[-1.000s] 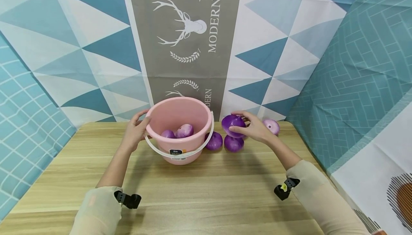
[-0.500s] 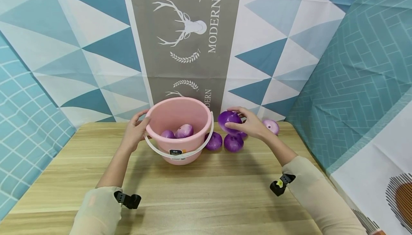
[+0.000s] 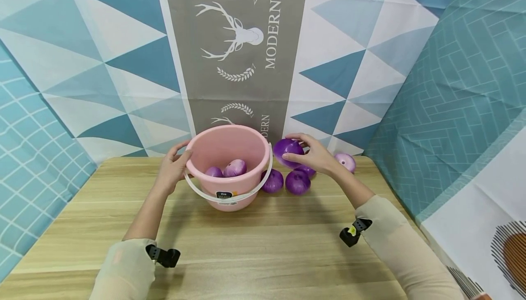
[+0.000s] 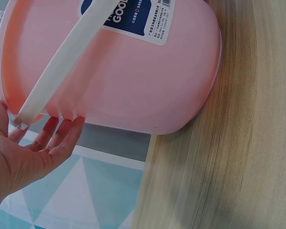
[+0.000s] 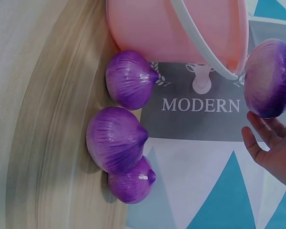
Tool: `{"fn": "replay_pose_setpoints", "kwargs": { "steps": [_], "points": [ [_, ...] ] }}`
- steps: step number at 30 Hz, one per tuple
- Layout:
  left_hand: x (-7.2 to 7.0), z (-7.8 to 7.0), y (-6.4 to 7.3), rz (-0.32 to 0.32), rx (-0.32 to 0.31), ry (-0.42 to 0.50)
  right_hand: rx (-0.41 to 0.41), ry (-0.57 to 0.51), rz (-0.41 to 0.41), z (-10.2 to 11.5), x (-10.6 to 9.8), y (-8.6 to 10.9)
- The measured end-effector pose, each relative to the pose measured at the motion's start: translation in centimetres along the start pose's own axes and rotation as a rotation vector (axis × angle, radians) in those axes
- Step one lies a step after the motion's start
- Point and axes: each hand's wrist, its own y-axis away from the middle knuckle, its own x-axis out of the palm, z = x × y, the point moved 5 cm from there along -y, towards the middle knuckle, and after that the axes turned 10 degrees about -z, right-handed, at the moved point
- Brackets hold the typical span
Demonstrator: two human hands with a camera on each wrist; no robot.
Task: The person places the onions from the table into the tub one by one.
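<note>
The left hand [image 3: 172, 170] pinches the rim of the pink bucket [image 3: 222, 186], thumb at the lip and fingers against the outer wall, probably to stop it sliding or tipping; the right hand [image 3: 318, 157] grips a purple onion [image 3: 283, 152] from its right side, thumb in front and fingers behind, perhaps because that leaves the flank facing the bucket free. This held onion hangs just beside the bucket's right side, apart from it, near the far edge of the table [image 3: 263, 245]. The bucket stands close to that far edge, left of its middle, its one white handle [image 4: 64, 61] lowered towards the near edge, likely so the mouth is unobstructed. Inside, two show: a pale inner onion [image 3: 235, 168] and a darker inner onion [image 3: 214, 172] (the wall may hide more). Four others sit along the far edge: a left onion [image 3: 274, 181] close against the bucket, a front onion [image 3: 297, 182], a rear onion [image 3: 307, 171] partly behind it, and a pale outer onion [image 3: 345, 160] near the far right corner, seven visible altogether. Two black devices, one per sleeve, presumably sit there to watch each hand.
</note>
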Motion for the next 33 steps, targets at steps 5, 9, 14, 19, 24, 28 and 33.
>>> {"fn": "replay_pose_setpoints", "kwargs": {
  "steps": [5,9,14,19,24,28,33],
  "points": [
    [0.0,0.2,0.0,-0.002,0.003,-0.002,-0.014,-0.013,0.001,0.4,0.3,-0.3],
    [-0.1,0.3,-0.1,-0.003,0.002,-0.002,-0.029,-0.017,0.001,0.7,0.5,-0.6],
    [-0.1,0.3,-0.1,-0.008,-0.004,-0.01,-0.044,-0.02,0.004,1.3,0.7,-0.8],
    [-0.1,0.4,-0.1,-0.017,-0.015,-0.014,-0.052,-0.019,0.007,1.7,0.9,-1.0],
    [0.0,0.3,-0.1,-0.016,-0.014,-0.02,-0.059,-0.018,0.009,2.1,1.2,-1.3],
    [-0.1,0.2,-0.1,-0.013,-0.011,-0.02,-0.063,-0.017,0.015,2.4,1.4,-1.6],
    [-0.1,0.1,0.0,-0.007,-0.012,-0.015,-0.061,-0.005,0.014,2.8,1.6,-1.8]
  ]
}}
